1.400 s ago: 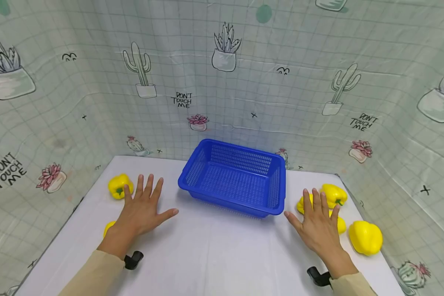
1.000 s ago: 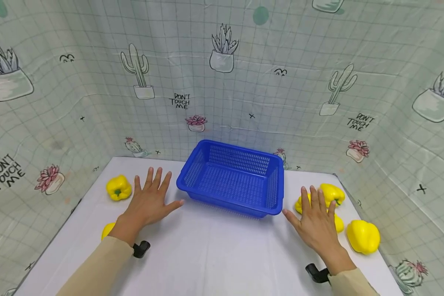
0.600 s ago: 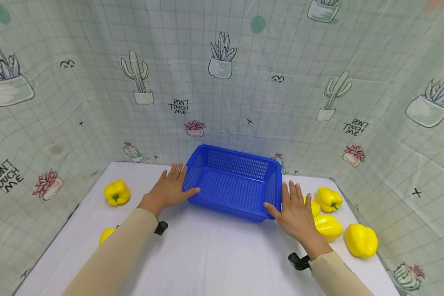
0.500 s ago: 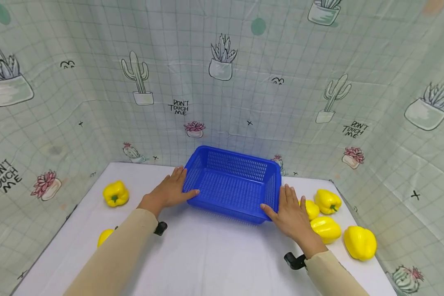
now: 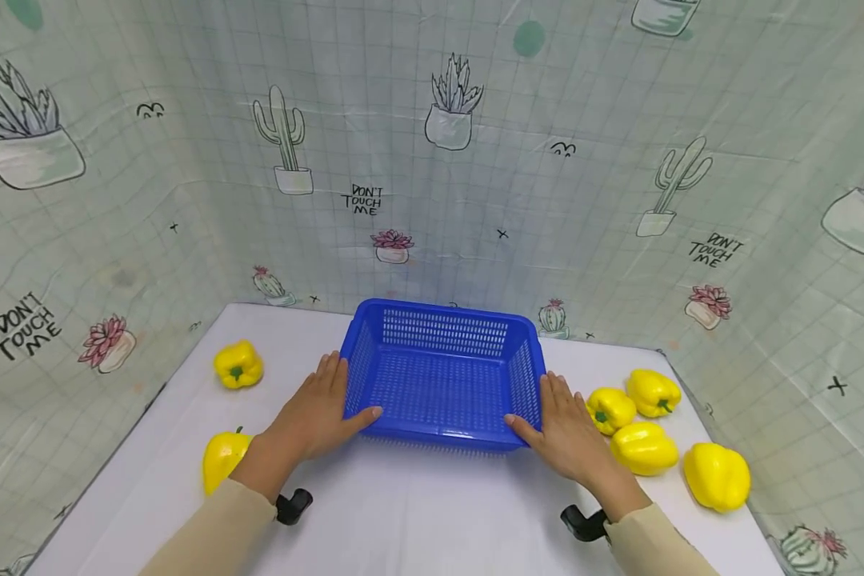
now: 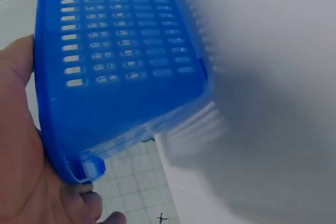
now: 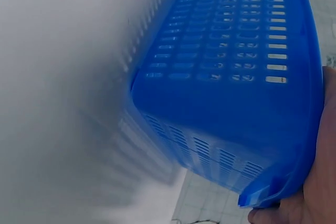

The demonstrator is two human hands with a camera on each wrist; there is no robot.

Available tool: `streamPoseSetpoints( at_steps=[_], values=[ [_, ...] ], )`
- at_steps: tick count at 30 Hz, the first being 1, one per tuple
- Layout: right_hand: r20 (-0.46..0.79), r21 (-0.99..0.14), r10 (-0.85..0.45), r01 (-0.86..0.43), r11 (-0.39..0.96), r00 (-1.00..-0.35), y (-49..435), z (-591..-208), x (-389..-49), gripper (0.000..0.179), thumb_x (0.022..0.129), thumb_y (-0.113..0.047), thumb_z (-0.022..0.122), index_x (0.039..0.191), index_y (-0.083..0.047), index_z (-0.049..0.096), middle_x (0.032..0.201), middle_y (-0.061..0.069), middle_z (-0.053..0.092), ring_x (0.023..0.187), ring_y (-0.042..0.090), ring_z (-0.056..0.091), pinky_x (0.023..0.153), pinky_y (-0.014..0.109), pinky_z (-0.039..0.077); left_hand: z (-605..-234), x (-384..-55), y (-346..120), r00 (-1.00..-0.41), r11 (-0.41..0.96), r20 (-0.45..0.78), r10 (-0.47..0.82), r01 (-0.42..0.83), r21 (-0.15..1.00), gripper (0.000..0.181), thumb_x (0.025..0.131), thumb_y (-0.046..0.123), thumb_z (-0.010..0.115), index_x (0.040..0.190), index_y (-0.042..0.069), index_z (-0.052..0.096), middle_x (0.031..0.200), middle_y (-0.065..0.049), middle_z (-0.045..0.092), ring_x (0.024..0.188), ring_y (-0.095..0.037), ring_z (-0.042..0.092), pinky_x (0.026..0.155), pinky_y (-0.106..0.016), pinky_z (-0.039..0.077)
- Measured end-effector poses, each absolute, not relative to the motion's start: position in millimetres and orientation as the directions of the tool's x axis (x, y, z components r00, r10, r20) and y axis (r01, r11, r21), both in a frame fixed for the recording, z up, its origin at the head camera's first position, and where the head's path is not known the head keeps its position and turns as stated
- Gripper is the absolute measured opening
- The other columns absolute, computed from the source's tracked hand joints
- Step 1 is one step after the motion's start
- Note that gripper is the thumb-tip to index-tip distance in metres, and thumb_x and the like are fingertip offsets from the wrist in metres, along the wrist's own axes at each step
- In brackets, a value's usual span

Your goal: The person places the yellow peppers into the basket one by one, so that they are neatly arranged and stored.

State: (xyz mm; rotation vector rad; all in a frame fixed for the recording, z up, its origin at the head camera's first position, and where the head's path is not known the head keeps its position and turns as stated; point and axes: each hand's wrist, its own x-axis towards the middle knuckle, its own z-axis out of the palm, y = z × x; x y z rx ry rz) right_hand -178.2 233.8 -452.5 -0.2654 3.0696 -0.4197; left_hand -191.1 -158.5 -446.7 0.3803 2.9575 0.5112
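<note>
A blue plastic basket [image 5: 442,436] with slotted walls stands on the white table, its inside floor showing bare. My left hand [image 5: 315,418] holds its left front corner, the thumb over the front rim and the fingers along the left side. At the right front corner my right hand [image 5: 567,432] grips it likewise. The left wrist view shows fingertips tucked beneath the rim of the basket [image 6: 121,106]. In the right wrist view, fingers also come under the basket's rim [image 7: 220,106]; much of that hand is out of frame.
Several yellow bell peppers lie on the right, the nearest pepper [image 5: 717,477] by the table's right edge. Two are on the left: a far pepper [image 5: 238,365] and a near pepper [image 5: 223,458] partly behind my left forearm. A patterned curtain [image 5: 475,184] closes off the back and sides.
Both hands have come in from the sides and taken hold of the basket. The basket has shifted slightly toward me and turned squarer to me. The peppers lie as before.
</note>
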Motion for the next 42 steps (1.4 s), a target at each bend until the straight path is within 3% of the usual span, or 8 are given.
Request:
streamPoseSetpoints(
  at_steps=[12,19,32,42],
  values=[
    [0.012,-0.288,-0.197,-0.192,0.938,-0.980,223.9,-453.2,-142.3,0.108,0.100,-0.074,0.047,0.163,0.010,0.021,0.170,0.033,0.020,0.159,0.051,0.018,0.128,0.070,0.014,-441.5,-136.7,-169.7,-0.971,0.919,-0.084,0.222,0.180,0.351,0.119,0.094,0.079,0.053,0.166,-0.007,0.013,0.174,-0.029,0.009,0.162,-0.047,0.011,0.128,-0.063,0.023],
    [0.023,-0.290,-0.175,-0.174,0.941,-0.984,225.9,-451.3,-140.5,0.107,0.101,-0.073,0.048,0.163,0.010,0.021,0.170,0.033,0.020,0.159,0.051,0.018,0.128,0.070,0.014,-438.8,-143.7,-168.1,-0.962,0.915,-0.051,0.270,0.239,0.326,0.117,0.096,0.080,0.049,0.165,-0.008,0.016,0.174,-0.030,0.011,0.162,-0.046,0.013,0.129,-0.063,0.021],
    [0.022,-0.311,-0.157,-0.156,0.937,-0.987,219.9,-456.2,-133.2,0.106,0.102,-0.071,0.048,0.163,0.011,0.019,0.171,0.031,0.019,0.160,0.050,0.017,0.129,0.068,0.014,-431.9,-145.2,-170.5,-0.956,0.918,-0.111,0.272,0.223,0.329,0.116,0.095,0.074,0.059,0.163,-0.012,0.021,0.171,-0.033,0.015,0.160,-0.049,0.016,0.127,-0.065,0.025],
    [0.022,-0.304,-0.164,-0.163,0.939,-0.986,223.3,-459.6,-134.1,0.106,0.102,-0.070,0.049,0.164,0.010,0.017,0.173,0.030,0.015,0.161,0.048,0.014,0.130,0.064,0.016,-436.8,-153.5,-173.5,-0.951,0.907,-0.106,0.291,0.239,0.346,0.126,0.089,0.080,0.062,0.164,-0.010,0.015,0.173,-0.031,0.010,0.162,-0.047,0.011,0.129,-0.065,0.017]
  ],
)
